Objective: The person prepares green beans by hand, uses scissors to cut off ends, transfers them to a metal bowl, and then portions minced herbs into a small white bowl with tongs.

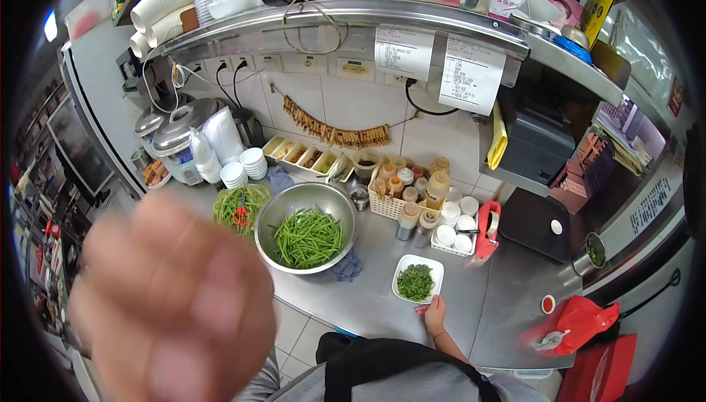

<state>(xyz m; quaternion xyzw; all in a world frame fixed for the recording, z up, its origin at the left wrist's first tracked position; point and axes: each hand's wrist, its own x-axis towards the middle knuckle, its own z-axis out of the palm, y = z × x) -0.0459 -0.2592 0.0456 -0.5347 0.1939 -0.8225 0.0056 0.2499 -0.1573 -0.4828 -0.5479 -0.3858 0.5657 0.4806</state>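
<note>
Very near the camera, my left hand (179, 297) is large and blurred, with its fingers curled; whether it holds anything cannot be seen. My right hand (434, 315) grips the near edge of a square white bowl (397, 286), its fingers partly under the rim. Chopped green leaves (415, 282) lie in this bowl on the steel counter (367, 297). Further left stands a perforated steel colander (345, 203) with cut green beans (309, 238). Beside it, red-handled scissors (241, 215) rest on a pile of long green strands (220, 209), partly hidden by my left hand.
Squeeze bottles fill a basket (389, 209) at the back; sauce cups and a red tape dispenser (486, 231) stand beside it. A black tray (535, 225), a small red sauce cup (547, 304) and a red plastic bag (587, 325) are at right. A steel shelf (353, 7) overhangs the counter.
</note>
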